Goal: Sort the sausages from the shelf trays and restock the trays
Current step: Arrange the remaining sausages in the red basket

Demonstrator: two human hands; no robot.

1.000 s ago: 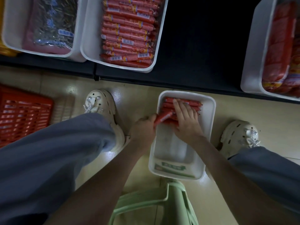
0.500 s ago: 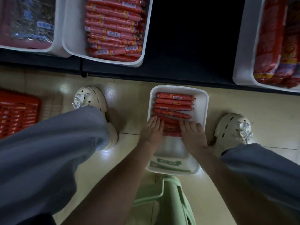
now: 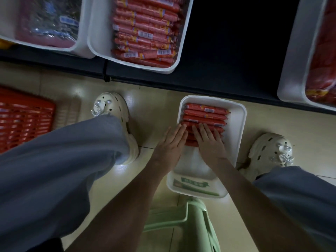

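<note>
Both hands, left hand (image 3: pixel 171 140) and right hand (image 3: pixel 209 140), press flat with straight fingers on red plastic-wrapped sausages (image 3: pixel 205 116) filling the far half of a white rectangular floor tray (image 3: pixel 238 135), whose near half remains bare, restocking apparently half done.

The left hand (image 3: pixel 171 142), which gripped one of the sausages (image 3: pixel 205 117) a second ago, now lies flat with straight fingers. Both hands have advanced toward 12 o'clock over the row. The right hand (image 3: pixel 209 142) has closed in beside the left.
</note>
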